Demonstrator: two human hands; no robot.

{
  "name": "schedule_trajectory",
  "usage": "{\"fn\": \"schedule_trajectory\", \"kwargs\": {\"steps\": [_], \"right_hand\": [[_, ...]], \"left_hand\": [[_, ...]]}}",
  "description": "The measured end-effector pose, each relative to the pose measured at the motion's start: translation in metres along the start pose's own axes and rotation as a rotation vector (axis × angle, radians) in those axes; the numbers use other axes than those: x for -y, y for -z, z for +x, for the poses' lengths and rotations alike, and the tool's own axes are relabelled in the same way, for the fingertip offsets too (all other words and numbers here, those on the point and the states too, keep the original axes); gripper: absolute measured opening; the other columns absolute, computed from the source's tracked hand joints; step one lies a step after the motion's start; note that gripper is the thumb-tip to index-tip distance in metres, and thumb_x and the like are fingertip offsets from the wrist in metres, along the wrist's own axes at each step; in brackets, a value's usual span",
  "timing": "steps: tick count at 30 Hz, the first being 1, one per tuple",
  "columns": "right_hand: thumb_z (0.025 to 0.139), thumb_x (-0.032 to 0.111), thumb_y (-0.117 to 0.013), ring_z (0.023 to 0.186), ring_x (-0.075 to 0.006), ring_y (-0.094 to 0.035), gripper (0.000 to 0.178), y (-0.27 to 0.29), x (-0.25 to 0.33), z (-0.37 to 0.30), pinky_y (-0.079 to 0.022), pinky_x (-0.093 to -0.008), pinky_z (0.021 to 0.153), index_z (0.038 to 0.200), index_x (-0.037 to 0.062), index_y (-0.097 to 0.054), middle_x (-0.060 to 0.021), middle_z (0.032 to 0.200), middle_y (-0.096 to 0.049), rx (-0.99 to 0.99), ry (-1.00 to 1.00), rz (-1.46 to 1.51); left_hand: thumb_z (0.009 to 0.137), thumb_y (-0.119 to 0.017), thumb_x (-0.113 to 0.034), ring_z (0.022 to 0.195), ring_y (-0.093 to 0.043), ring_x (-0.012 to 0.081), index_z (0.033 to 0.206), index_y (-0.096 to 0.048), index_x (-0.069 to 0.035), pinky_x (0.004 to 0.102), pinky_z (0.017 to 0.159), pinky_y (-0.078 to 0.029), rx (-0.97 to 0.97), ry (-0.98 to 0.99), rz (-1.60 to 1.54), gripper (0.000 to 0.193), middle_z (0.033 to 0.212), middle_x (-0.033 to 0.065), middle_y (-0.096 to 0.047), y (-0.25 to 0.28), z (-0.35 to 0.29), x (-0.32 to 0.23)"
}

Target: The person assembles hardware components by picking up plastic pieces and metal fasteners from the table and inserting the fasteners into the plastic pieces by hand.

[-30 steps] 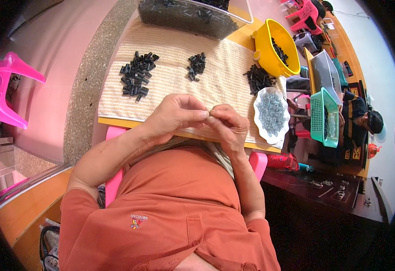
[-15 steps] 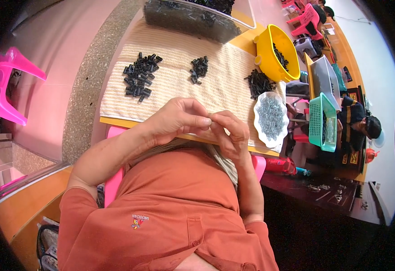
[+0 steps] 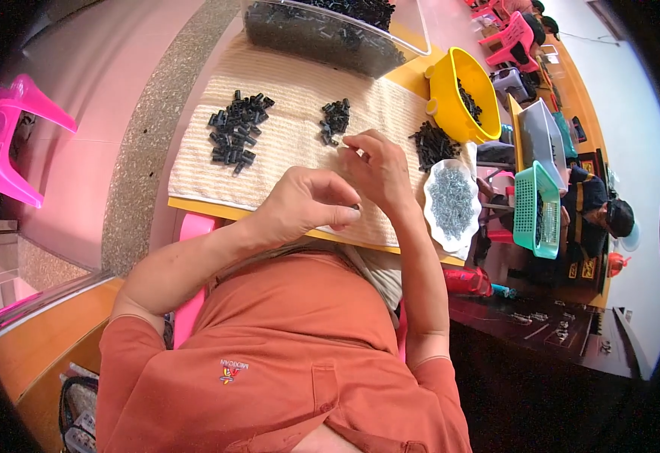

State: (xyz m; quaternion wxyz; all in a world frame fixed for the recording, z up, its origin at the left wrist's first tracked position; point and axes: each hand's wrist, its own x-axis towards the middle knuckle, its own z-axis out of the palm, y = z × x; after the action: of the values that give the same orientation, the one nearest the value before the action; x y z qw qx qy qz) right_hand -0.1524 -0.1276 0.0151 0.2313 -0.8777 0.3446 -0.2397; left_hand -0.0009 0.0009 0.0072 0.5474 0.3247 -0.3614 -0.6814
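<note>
My left hand [image 3: 307,200] hovers over the towel's near edge, its thumb and forefinger pinched on a small black plastic part [image 3: 356,206], of which only a bit shows. Farther forward, my right hand [image 3: 376,167] is beside the middle pile of small black parts [image 3: 335,119], fingers curled together; what they hold, if anything, is too small to make out. To the left lies a larger pile of black tube-like parts [image 3: 238,132]. Right of my right hand are a heap of thin black pieces [image 3: 435,146] and a scalloped white dish [image 3: 429,215] of small clear or metallic pieces.
A striped towel [image 3: 288,98] covers the table. At its far end stands a clear bin [image 3: 322,49] full of black parts. A yellow tub [image 3: 443,113] sits at the far right. Beyond are a green basket [image 3: 527,215], a co-worker [image 3: 594,208] and a pink stool [image 3: 13,143] at left.
My hands have come apart. The right hand has moved forward to the middle pile; the left stays near the table edge, with a small black part now showing at its fingertips.
</note>
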Motion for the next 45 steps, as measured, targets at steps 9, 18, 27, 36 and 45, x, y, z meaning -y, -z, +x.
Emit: {"fn": "schedule_trajectory", "kwargs": {"steps": [9, 18, 27, 36, 45], "right_hand": [[0.089, 0.023, -0.063, 0.084, -0.0369, -0.067, 0.019, -0.011, 0.01, 0.017, -0.053, -0.0463, 0.075, 0.098, 0.0092, -0.073, -0.0136, 0.096, -0.067, 0.138, -0.028, -0.279], [0.089, 0.02, -0.062, 0.087, -0.036, -0.065, 0.019, -0.008, 0.013, 0.014, -0.051, -0.0451, 0.076, 0.101, 0.0054, -0.066, -0.0144, 0.095, -0.065, 0.224, 0.063, -0.437], [0.088, 0.002, -0.062, 0.081, -0.03, -0.066, 0.024, 0.0, 0.0, 0.002, -0.052, -0.0395, 0.07, 0.112, 0.0044, -0.066, -0.0137, 0.091, -0.064, -0.035, 0.204, 0.026], [0.093, 0.001, -0.066, 0.084, -0.0161, -0.07, 0.012, 0.004, -0.009, -0.028, -0.059, -0.0288, 0.077, 0.104, -0.0046, -0.065, -0.0082, 0.092, -0.069, -0.03, -0.274, 0.85], [0.092, 0.003, -0.068, 0.087, -0.0211, -0.071, 0.016, 0.004, -0.007, -0.044, -0.06, -0.0352, 0.083, 0.106, -0.0044, -0.065, -0.0092, 0.094, -0.068, -0.081, -0.35, 0.932]], "left_hand": [[0.084, -0.075, 0.0, 0.073, -0.065, 0.0105, 0.094, -0.07, 0.001, 0.025, 0.068, -0.054, -0.001, -0.001, 0.009, 0.011, 0.081, 0.005, -0.069, 0.002, 0.001, 0.0], [0.084, -0.075, 0.0, 0.073, -0.067, 0.0112, 0.094, -0.07, 0.0, 0.0253, 0.069, -0.056, -0.044, -0.002, -0.022, 0.011, 0.083, 0.0051, -0.07, 0.002, 0.002, 0.002], [0.086, -0.075, -0.003, 0.073, -0.066, 0.0112, 0.094, -0.07, 0.0, 0.0254, 0.069, -0.056, -0.091, -0.017, 0.003, 0.01, 0.082, 0.0048, -0.07, 0.004, 0.002, -0.002], [0.087, -0.074, -0.005, 0.074, -0.066, 0.0108, 0.096, -0.068, -0.001, 0.0255, 0.069, -0.056, -0.124, -0.029, 0.005, 0.011, 0.082, 0.0047, -0.069, 0.003, 0.003, -0.003], [0.087, -0.074, -0.005, 0.074, -0.065, 0.0108, 0.095, -0.068, -0.001, 0.0257, 0.069, -0.056, -0.132, -0.022, 0.012, 0.011, 0.082, 0.0048, -0.069, 0.004, 0.003, -0.003]]}}
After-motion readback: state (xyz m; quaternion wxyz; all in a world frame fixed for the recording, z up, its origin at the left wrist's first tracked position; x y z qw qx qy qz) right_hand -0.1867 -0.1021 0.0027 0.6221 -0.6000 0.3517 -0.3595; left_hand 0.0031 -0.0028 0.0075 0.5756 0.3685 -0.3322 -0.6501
